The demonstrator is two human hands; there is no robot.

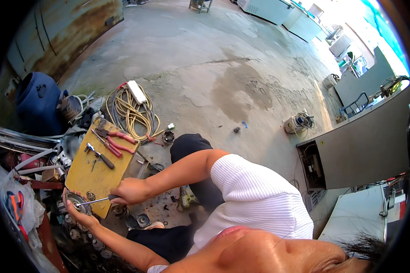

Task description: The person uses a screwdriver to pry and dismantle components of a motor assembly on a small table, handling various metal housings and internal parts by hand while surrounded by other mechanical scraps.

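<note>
My left hand [83,217] is cupped around a round metal part [84,207], its fingers closed about the rim. In my right hand [131,191] is a screwdriver [95,200] with a thin bright shaft; its tip meets the middle of the round part. Both hands are beside the near end of a yellow board [89,175]. On that board lie red-handled pliers [118,144], a slim red-handled tool [108,144] and a small tool with a silver head and dark handle [106,161]. A small metal ring [90,196] sits close to the screwdriver.
A coiled yellow cable [130,113] with a white power strip [136,92] lies beyond the board. A blue drum [38,98] and metal tubes [23,136] stand left. Near my legs are a green-and-black power tool [187,198] and scattered small parts. A grey cabinet [364,141] is at right.
</note>
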